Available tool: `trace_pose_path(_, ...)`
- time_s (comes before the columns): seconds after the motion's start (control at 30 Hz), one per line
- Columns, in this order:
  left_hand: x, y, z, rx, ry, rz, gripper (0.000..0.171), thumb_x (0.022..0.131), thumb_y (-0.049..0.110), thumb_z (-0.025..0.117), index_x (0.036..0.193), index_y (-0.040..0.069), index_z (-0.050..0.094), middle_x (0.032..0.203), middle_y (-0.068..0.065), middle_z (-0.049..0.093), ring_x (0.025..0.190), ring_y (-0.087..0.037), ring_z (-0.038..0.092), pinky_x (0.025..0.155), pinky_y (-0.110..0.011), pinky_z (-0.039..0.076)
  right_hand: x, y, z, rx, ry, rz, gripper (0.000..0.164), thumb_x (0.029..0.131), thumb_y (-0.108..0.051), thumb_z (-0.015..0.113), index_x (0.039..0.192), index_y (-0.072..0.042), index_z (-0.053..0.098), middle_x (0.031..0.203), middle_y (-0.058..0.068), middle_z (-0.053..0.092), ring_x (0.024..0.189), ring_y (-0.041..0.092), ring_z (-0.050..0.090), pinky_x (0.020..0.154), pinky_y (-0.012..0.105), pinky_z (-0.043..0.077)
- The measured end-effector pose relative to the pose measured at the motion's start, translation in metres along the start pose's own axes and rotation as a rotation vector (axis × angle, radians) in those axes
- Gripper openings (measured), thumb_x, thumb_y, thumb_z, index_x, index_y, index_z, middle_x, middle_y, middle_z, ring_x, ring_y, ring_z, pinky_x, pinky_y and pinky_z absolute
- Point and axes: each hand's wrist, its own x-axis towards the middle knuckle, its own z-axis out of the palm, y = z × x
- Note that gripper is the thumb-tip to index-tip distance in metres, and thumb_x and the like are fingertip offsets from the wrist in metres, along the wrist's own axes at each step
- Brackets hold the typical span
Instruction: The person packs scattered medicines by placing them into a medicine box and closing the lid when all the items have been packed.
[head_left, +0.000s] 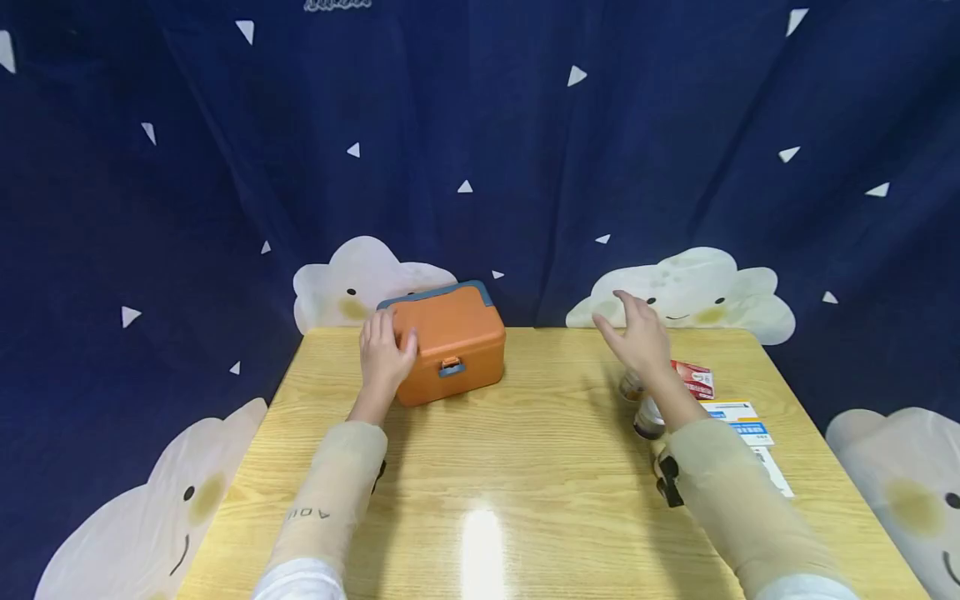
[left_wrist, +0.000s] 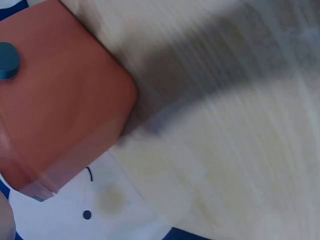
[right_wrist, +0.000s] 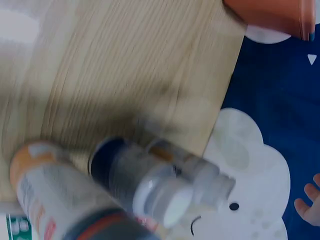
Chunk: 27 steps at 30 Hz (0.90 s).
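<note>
An orange storage box with a blue-grey handle and front latch stands, lid down, at the back left of the table. My left hand is at the box's left end, fingers stretched and thumb spread over the lid; whether it touches is unclear. In the left wrist view the box fills the upper left. My right hand hovers with fingers spread and holds nothing. Below it stand a small bottle and a white-capped bottle. The right wrist view also shows an orange-and-white bottle.
A red carton and blue-and-white boxes lie on the right side of the wooden table, with a white packet nearer me. A dark blue curtain with cloud prints hangs right behind the table.
</note>
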Motion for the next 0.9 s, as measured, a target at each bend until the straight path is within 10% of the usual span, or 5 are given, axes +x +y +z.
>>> trace_pose_path(0.47,-0.031,-0.02,0.007,-0.172,0.191,-0.168,0.04,0.083,0.02,0.055,0.112,-0.007,0.051,0.111,-0.021,0.049,0.108,-0.035,0.042,0.096,-0.045,0.03,-0.001,-0.033,0.054,0.49,-0.027,0.118,0.051,0.089,-0.026,0.056,0.13,-0.001,0.041,0.124,0.024,0.047,0.114,0.039,0.045,0.093,0.049,0.036)
trace_pose_path(0.9,-0.051,-0.019,0.021,-0.319,0.285,-0.327,0.035,0.085,0.019,0.057,0.109,-0.005,0.049,0.104,-0.02,0.047,0.099,-0.033,0.041,0.09,-0.042,0.033,0.001,-0.07,0.1,0.692,-0.078,0.194,0.049,0.089,-0.026,0.058,0.128,0.0,0.042,0.122,0.019,0.049,0.111,0.032,0.046,0.094,0.042,0.037)
